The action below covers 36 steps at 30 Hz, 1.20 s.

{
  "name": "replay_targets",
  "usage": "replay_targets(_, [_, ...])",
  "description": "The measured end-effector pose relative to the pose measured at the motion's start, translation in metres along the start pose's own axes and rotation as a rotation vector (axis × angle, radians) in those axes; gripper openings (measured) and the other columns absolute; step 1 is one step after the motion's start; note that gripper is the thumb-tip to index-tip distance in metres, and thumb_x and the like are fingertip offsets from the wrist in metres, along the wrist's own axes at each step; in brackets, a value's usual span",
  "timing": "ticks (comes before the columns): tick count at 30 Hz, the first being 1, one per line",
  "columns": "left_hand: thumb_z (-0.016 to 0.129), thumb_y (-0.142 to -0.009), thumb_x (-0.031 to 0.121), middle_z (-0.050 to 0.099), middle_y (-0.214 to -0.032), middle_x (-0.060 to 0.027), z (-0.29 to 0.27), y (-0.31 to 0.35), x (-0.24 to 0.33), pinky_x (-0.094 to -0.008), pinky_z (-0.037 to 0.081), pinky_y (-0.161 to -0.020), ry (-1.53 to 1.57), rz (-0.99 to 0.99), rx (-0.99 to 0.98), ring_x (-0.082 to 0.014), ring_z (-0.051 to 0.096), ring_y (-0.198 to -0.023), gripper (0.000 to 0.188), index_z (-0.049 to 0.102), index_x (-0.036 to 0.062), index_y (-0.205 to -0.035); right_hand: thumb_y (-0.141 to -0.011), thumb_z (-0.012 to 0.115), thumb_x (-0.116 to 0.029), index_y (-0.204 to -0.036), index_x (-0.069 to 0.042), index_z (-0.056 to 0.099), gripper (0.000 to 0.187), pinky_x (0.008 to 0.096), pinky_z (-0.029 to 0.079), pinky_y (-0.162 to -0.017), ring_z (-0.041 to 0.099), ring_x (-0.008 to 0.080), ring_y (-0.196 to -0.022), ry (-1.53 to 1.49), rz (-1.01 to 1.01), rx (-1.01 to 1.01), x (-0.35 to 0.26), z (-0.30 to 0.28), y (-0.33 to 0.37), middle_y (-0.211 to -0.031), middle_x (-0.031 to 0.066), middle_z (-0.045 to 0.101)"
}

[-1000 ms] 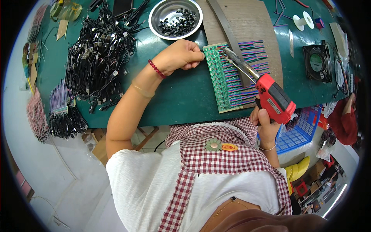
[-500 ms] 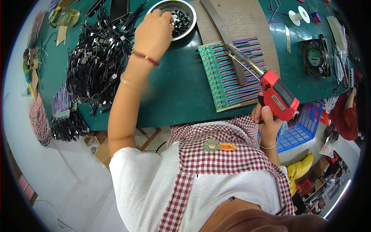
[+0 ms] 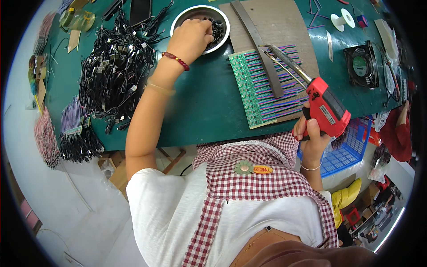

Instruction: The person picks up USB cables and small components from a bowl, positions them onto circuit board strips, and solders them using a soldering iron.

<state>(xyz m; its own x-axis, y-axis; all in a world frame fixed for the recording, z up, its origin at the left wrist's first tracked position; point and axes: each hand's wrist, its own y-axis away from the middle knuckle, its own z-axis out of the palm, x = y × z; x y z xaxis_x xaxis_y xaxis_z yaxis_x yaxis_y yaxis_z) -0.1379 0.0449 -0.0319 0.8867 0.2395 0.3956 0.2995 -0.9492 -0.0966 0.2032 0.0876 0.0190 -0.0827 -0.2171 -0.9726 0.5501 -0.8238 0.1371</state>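
Note:
My left hand (image 3: 192,39) reaches into a round metal bowl (image 3: 228,27) of small black parts (image 3: 215,31). Its fingers are bent and drawn together among the parts, and the fingertips are partly hidden. A red soldering gun (image 3: 327,109) with a black grip is held in my right hand (image 3: 312,135), fingers wrapped round its handle. The gun's metal tip points up and left, over a green circuit board panel (image 3: 247,89) with rows of coloured wires (image 3: 284,104). Across those wires lies a grey metal bar (image 3: 258,38).
A brown board (image 3: 296,22) lies under the panel. Black cables (image 3: 111,66) are heaped at left. On the right are a black fan (image 3: 362,64) and a white spool (image 3: 342,18). A blue crate (image 3: 342,158) stands below the table edge, near another person's red sleeve (image 3: 396,135).
My left hand has shifted slightly right and nearer, still in the bowl, which sits slightly nearer. The soldering gun has moved a little to the right, its tip slightly farther away.

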Motion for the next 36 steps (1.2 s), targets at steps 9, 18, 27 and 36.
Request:
replay_targets(9, [0.061, -0.077, 0.009, 0.063, -0.075, -0.0139, -0.010, 0.007, -0.005, -0.0355, 0.046, -0.066, 0.191, -0.129, 0.109, -0.0303, 0.060, -0.071, 0.012, 0.057, -0.0011, -0.082, -0.088, 0.051, -0.017, -0.113, 0.008, 0.043, 0.036, 0.0239, 0.037, -0.042, 0.039, 0.0105, -0.041, 0.010, -0.033, 0.037, -0.002, -0.001, -0.004, -0.055, 0.0063, 0.045])
replay_targets(18, [0.064, -0.078, 0.008, 0.064, -0.076, -0.0088, -0.031, 0.021, 0.026, -0.0256, 0.047, -0.062, 0.356, -0.099, 0.210, -0.0144, 0.061, -0.068, 0.009, 0.066, 0.0010, -0.084, -0.088, 0.051, -0.015, -0.115, 0.007, 0.042, 0.036, 0.0248, 0.038, -0.043, 0.040, 0.0108, -0.043, -0.045, -0.052, -0.013, -0.011, 0.009, -0.005, -0.058, 0.0062, 0.045])
replay_targets(27, [0.069, -0.075, 0.006, 0.062, -0.083, -0.0086, -0.020, 0.087, 0.143, -0.0257, 0.048, -0.067, 1.130, 0.027, -0.020, -0.0152, 0.061, -0.076, 0.013, 0.063, -0.0016, -0.083, -0.082, 0.061, 0.000, -0.100, 0.004, 0.053, 0.020, 0.0259, 0.049, -0.067, 0.058, 0.0137, -0.074, 0.044, 0.096, -0.142, -0.024, 0.051, -0.006, -0.084, 0.0077, 0.059])
replay_targets(36, [0.070, -0.073, 0.003, 0.063, -0.081, -0.0098, -0.028, 0.098, 0.150, -0.0263, 0.049, -0.065, 1.008, 0.020, 0.010, -0.0180, 0.063, -0.075, 0.012, 0.063, -0.0023, -0.081, -0.082, 0.061, -0.001, -0.090, -0.002, 0.057, 0.010, 0.0228, 0.044, -0.064, 0.054, 0.0084, -0.071, 0.216, 0.148, -0.163, -0.025, 0.046, 0.000, -0.078, 0.0009, 0.056])
